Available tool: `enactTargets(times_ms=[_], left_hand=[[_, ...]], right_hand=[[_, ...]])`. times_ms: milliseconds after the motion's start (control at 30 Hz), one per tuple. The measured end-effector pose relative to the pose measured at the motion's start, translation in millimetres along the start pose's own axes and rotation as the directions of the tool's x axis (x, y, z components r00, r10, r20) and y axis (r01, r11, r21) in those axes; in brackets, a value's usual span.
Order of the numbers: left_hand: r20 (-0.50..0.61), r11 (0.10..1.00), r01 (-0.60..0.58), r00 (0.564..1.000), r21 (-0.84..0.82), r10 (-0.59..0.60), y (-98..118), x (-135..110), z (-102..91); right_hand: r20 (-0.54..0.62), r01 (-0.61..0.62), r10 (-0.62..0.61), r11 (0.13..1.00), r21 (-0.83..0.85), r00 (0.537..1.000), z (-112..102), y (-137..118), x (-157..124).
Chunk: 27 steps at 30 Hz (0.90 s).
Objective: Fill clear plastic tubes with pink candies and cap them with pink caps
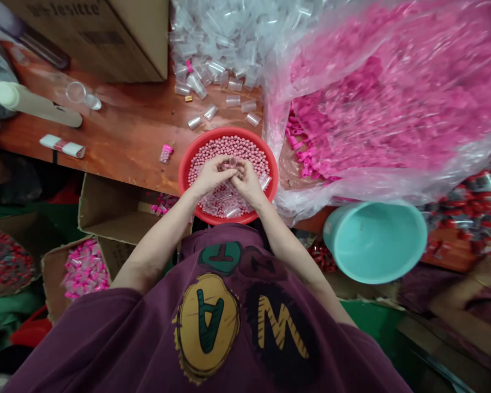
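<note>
Over a red basin [185,158] of pink beads [229,144], my left hand [213,174] and my right hand [247,183] meet with their fingers curled together. Between the fingertips shows the rim of a small clear plastic cup [233,162]; its lower part is hidden by the fingers. Several clear cups [231,210] lie on the beads below my wrists. Left of the basin, a small pink-capped container [166,153] with pink beads inside rests on the wooden table [126,158].
Loose clear cups [233,101] are heaped behind the basin. A plastic bag [393,109] of pink parts spreads at right, above a turquoise bucket [376,240]. Cardboard boxes [110,213] stand low at left; a larger carton [94,38] is at the back. Another person's arm [466,295] shows at right.
</note>
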<state>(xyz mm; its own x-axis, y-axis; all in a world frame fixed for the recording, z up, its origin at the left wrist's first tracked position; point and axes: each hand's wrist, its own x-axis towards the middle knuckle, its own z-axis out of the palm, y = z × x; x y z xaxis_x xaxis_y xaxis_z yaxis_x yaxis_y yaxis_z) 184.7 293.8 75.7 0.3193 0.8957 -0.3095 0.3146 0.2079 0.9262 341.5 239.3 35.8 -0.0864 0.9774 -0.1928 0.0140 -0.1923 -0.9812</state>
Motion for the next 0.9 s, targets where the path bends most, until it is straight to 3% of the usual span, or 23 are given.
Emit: enactTargets(times_ms=[67,167,233,333,400,467,533,600,767,900], left_hand=[[-0.016,0.968,-0.012,1.0,0.25,0.016,7,6,-9.9],[-0.012,0.776,-0.013,1.0,0.631,0.026,16,16,-25.7],[0.026,0.658,0.0,0.999,0.753,-0.029,19,24,-26.9],[0.095,0.626,-0.02,0.992,0.78,-0.087,17,35,-7.3],[0.114,0.649,-0.026,0.989,0.76,-0.095,12,42,14.2],[0.103,0.696,-0.013,0.991,0.718,-0.089,5,49,32.9],[0.1,0.756,-0.009,0.992,0.655,-0.075,-1,54,41.7],[0.123,0.82,0.0,0.989,0.573,-0.085,-5,54,38.0],[0.069,0.97,0.045,0.996,0.239,-0.063,1,27,0.7],[0.079,0.983,0.129,0.99,-0.128,-0.119,10,-6,-12.8]], right_hand=[[-0.053,0.013,-0.017,0.998,-0.068,0.998,-8,-8,-8],[-0.198,0.012,-0.044,0.987,-0.158,0.979,-46,-13,-25],[-0.374,-0.032,-0.052,0.976,-0.215,0.926,-87,-8,-34],[-0.605,-0.228,-0.033,0.909,-0.349,0.796,-154,10,-32],[-0.646,-0.347,-0.041,0.817,-0.461,0.762,-190,25,-18],[-0.612,-0.399,-0.041,0.723,-0.564,0.79,-212,41,2],[-0.576,-0.427,-0.004,0.668,-0.61,0.818,-220,56,22],[-0.582,-0.46,0.034,0.652,-0.603,0.813,-221,68,36],[-0.597,-0.393,-0.037,0.72,-0.572,0.801,-225,83,31],[-0.648,-0.068,-0.158,0.949,-0.309,0.745,-209,74,10]])
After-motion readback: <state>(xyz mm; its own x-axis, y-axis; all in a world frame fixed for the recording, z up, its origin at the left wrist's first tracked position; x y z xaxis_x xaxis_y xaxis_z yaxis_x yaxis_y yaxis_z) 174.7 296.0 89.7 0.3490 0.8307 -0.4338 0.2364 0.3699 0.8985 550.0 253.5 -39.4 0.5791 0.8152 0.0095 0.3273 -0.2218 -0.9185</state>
